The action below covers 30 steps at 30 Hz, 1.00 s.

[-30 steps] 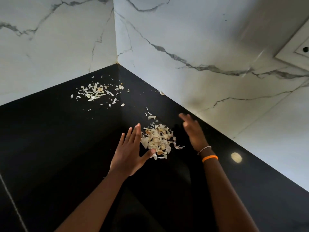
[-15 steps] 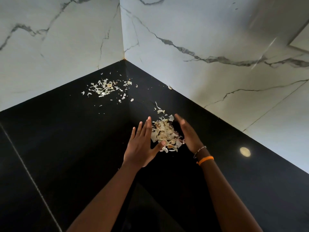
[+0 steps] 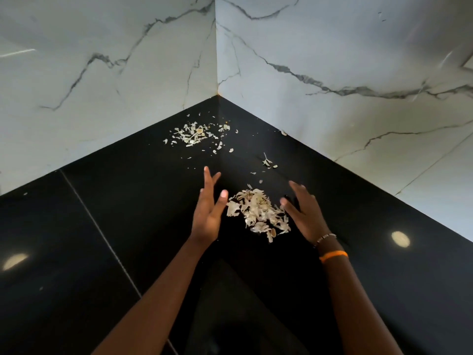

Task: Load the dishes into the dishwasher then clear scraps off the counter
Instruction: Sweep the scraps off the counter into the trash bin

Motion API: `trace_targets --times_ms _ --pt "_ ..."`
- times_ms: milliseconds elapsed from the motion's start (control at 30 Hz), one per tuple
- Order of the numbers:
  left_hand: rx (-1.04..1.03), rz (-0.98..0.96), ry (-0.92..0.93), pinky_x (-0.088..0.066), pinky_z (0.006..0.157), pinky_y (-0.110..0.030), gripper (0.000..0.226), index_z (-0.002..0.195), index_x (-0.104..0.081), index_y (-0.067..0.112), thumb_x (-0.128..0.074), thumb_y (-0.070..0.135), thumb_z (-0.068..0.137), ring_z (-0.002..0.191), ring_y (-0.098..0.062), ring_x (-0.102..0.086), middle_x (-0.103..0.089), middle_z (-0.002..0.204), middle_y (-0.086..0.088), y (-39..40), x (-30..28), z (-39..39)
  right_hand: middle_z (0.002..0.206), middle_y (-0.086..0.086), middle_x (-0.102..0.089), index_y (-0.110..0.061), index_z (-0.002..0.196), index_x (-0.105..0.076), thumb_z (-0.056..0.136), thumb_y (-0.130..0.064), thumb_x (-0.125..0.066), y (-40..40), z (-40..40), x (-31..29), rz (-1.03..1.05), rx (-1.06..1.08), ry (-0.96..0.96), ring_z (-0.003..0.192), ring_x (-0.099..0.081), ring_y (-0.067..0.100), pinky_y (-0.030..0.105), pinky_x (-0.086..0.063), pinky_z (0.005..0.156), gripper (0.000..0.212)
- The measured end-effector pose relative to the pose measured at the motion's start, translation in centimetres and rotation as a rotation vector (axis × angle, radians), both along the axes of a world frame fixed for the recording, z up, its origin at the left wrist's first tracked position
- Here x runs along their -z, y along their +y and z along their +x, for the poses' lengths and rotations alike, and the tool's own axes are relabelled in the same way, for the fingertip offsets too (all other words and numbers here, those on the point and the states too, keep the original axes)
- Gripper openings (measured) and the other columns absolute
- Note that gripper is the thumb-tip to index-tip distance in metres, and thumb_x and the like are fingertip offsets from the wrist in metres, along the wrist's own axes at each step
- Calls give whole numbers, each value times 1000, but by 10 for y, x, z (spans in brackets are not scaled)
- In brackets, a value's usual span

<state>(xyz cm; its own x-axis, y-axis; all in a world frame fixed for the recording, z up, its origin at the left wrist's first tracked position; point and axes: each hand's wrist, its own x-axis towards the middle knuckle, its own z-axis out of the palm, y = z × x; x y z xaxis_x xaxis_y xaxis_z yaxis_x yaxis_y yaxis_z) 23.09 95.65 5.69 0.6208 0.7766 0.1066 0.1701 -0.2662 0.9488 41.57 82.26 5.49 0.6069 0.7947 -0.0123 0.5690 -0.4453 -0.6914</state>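
Note:
A heap of pale, papery scraps (image 3: pixel 258 213) lies on the glossy black counter (image 3: pixel 115 208) between my two hands. My left hand (image 3: pixel 208 208) stands on edge just left of the heap, fingers straight, thumb tip near the scraps. To the right of the heap is my right hand (image 3: pixel 304 213), fingers spread and relaxed, its thumb at the heap's edge. Neither hand holds anything. A second, thinner patch of scraps (image 3: pixel 195 134) lies farther back near the corner, and a few loose bits (image 3: pixel 267 162) sit between the two groups.
White marble walls (image 3: pixel 332 47) with grey veins meet in a corner behind the counter. A thin seam (image 3: pixel 102 234) crosses the counter on the left. Light spots reflect on the black surface at left and right. No dishes or dishwasher are in view.
Both hands closed in on the heap and pushed it tighter, then spread apart a little. The view has shifted, so the heap and hands sit lower and closer to me.

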Motion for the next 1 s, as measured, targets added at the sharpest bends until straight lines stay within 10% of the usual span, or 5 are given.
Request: trace_targets --times_ms 167,433,700,833,1000 --pt "-123 196 287 5 118 -32 69 149 8 20 -27 49 96 141 -7 -18 -23 155 1 46 9 -56 156 3 10 -9 147 10 62 -86 -39 -17 -52 21 -304 -84 -259 144 10 18 32 6 116 124" --pt "-118 285 648 -1 120 -35 72 148 13 20 -23 52 95 145 -16 -7 -10 158 -4 84 23 -96 156 5 12 -8 146 12 88 -61 -27 59 -88 14 -255 -107 -325 144 12 20 39 15 115 88" --pt "-222 262 512 -8 118 -34 67 149 6 29 -29 49 96 144 -17 -12 -21 155 9 77 19 -94 157 5 -6 -12 149 -10 92 -58 -26 6 -192 27 -98 -1009 -617 145 -2 18 37 -1 116 75" --pt "-242 308 473 -9 118 -31 66 149 6 30 -29 48 96 142 -15 -23 -29 152 7 77 18 -94 156 4 -16 -13 148 -18 92 -60 -19 36 -156 28 -163 -881 -643 144 -13 18 41 -15 118 73" --pt "-239 324 489 -12 117 -35 72 149 8 29 -26 57 91 142 -22 -22 -29 152 6 77 18 -95 157 -2 3 -16 149 0 75 -72 17 82 -104 22 -293 -689 -614 144 8 13 34 4 118 94"
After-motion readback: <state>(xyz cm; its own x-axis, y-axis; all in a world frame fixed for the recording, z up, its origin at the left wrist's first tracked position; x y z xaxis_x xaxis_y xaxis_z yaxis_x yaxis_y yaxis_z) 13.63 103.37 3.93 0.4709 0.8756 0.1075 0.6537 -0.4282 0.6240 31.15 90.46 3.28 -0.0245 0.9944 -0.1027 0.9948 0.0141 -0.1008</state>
